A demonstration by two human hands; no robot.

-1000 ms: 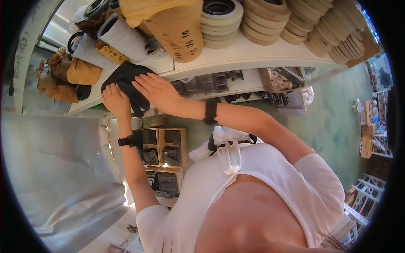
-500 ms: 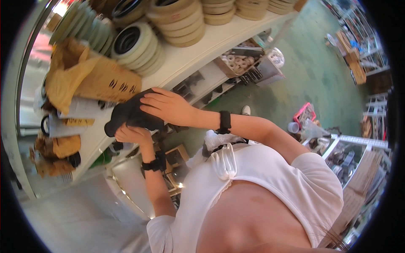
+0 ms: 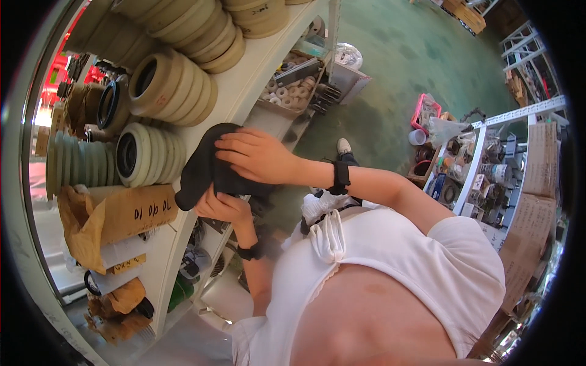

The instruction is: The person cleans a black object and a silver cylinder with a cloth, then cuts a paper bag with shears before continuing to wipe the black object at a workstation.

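Note:
A limp black cloth (image 3: 204,160) hangs between my two hands, in front of the shelf's edge. My right hand (image 3: 259,155) lies over its upper right side, with the fingers bent onto the fabric. Lower down, my left hand (image 3: 223,206) pinches the cloth's near edge, its thumb and fingers pressed together. Part of the left fingers is hidden behind the fabric. The nearest things to the cloth are a stack of pale rings (image 3: 160,152) and an open brown paper bag (image 3: 140,207), both on the shelf to its left.
More stacked cream rings (image 3: 177,91) fill the white shelf (image 3: 235,85). Below it, a box of small white rings (image 3: 293,94) sits on a lower level. To the right are a pink crate (image 3: 425,108) and a metal rack (image 3: 488,152) packed with parts and cardboard.
My view has shifted along the shelf, so the rings and the paper bag sit lower in the picture. Both hands still hold the black cloth, which now stands more upright.

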